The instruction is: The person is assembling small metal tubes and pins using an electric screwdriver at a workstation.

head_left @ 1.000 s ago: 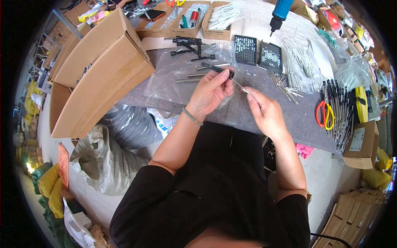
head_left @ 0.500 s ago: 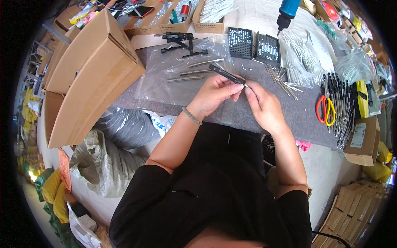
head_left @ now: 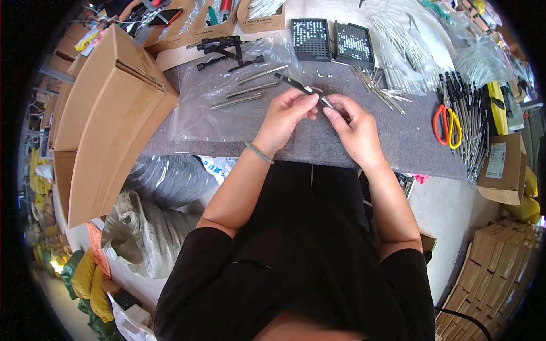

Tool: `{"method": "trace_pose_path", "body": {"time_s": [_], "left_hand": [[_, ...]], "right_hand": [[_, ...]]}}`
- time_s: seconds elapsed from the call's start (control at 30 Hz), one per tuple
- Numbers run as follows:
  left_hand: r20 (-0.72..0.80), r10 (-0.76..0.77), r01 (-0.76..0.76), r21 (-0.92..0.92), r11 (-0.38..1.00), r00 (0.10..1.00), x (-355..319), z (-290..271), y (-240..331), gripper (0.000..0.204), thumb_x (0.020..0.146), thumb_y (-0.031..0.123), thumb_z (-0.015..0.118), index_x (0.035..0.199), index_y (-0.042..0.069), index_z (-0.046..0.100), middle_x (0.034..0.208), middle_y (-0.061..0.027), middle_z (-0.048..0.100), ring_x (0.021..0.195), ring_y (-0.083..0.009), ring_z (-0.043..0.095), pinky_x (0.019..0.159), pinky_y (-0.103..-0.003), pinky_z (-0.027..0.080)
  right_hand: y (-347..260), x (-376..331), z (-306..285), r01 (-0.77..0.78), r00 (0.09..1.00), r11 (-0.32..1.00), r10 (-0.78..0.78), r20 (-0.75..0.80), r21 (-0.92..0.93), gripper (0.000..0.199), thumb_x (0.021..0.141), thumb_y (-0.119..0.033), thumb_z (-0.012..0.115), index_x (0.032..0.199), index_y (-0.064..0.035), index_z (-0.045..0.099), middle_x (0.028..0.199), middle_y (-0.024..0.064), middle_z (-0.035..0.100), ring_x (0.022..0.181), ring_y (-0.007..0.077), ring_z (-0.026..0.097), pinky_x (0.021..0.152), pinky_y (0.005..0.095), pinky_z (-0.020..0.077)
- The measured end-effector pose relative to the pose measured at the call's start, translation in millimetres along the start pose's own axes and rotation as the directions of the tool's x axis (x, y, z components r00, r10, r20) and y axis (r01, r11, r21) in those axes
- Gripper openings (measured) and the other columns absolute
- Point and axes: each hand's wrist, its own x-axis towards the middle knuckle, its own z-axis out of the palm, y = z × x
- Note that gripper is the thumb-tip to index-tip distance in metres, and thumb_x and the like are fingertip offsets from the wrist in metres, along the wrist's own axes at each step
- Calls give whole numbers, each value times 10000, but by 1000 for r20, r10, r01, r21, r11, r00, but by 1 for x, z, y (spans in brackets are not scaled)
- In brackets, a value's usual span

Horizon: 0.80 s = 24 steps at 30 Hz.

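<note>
A slim black rod-shaped part [head_left: 290, 82] slants between my hands, its far left end flat and black. My left hand [head_left: 286, 115], wearing a beaded bracelet, is closed on its middle with thumb and fingertips. At its lower right end, a short shiny section shows where my right hand [head_left: 354, 126] pinches with thumb and forefinger. Whether that section is a separate piece I cannot tell. Left of my hands, several metal rods [head_left: 252, 89] lie on a clear plastic sheet [head_left: 196, 122]. Black clamp-like parts [head_left: 230, 50] rest farther back on it.
Two black perforated trays [head_left: 311, 42] with small white pieces stand behind my hands. Thin metal rods [head_left: 380, 91] lie loose to the right. Scissors [head_left: 441, 122] and bundled dark rods [head_left: 467, 133] sit at the right edge. A large cardboard box [head_left: 108, 131] stands left.
Both hands have shifted slightly left in the picture with the black part, and its shiny lower end now shows. The whole view has shifted, and the hanging blue power tool has nearly left it.
</note>
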Motion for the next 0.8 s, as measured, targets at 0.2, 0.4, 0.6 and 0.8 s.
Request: {"method": "trace_pose_path", "body": {"time_s": [0.2,0.4,0.6,0.8], "left_hand": [[42,44,-43,-32,999,998,-1,-1,0,235,916,158,523,1062,-18,577,1006,-86,610,924,-157,586,835,-313,482],[95,44,-35,-90,995,995,0,-2,2,259,939,173,473,1082,-27,555,1068,-112,592,984,-182,575,882,-335,466],[97,80,-68,-117,991,992,1,-1,0,269,950,177,448,1098,-28,540,1087,-122,584,1007,-188,566,892,-333,457],[85,89,-79,-108,991,992,1,-4,-1,280,959,178,422,1106,-34,534,1099,-132,583,1006,-188,567,892,-334,453]], "right_hand": [[-5,2,1,-88,994,995,85,73,46,202,845,-186,598,1011,-72,590,858,139,646,781,284,639,682,337,486],[-12,2,5,-161,982,944,124,140,287,215,886,-185,555,996,-3,580,768,138,631,714,226,625,669,318,479],[-11,3,8,-79,993,983,63,96,166,224,897,-180,538,1018,-1,596,745,113,617,696,189,605,667,304,476],[-11,7,16,-136,987,965,113,110,226,226,886,-176,550,1033,-14,608,750,127,622,678,201,602,659,312,477]]}}
